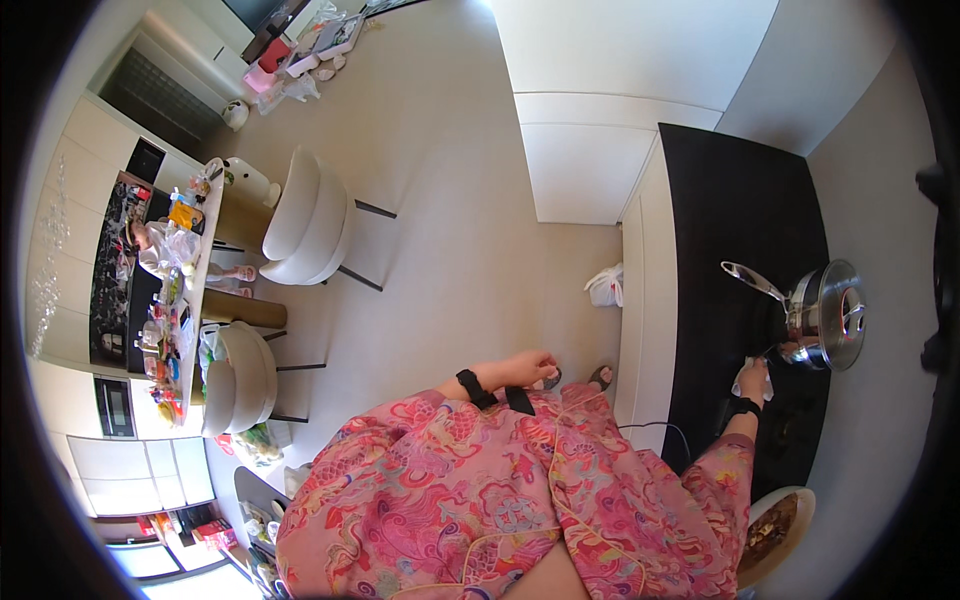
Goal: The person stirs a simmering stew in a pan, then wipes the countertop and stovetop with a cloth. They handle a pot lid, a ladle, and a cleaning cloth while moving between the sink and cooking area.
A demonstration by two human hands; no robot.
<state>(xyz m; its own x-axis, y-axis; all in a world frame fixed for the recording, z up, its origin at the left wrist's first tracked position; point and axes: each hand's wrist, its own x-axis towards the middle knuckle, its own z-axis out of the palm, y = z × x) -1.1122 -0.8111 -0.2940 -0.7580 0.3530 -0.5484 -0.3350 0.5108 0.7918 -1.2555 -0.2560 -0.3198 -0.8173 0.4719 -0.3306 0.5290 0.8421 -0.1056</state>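
Observation:
My right hand (753,377) presses a crumpled white wipe or cloth (768,386) against the black countertop (720,217). Close to its fingertips stands a shiny steel saucepan (804,315) with a glass lid (840,349), its long handle (754,279) pointing away from the wall. My left hand (536,367) hangs in front of my body above the floor, empty, with loosely curled fingers. Both wrists wear black straps. Beside my right sleeve, at the counter's near end, a white bowl (804,510) holds brown food pieces.
A white plastic bag (606,286) lies on the floor against the white cabinet (649,247). A thin black cable (660,424) runs by the counter edge. Across the room, cream chairs (311,225) stand at a cluttered table (212,217), with another person (154,244) behind it.

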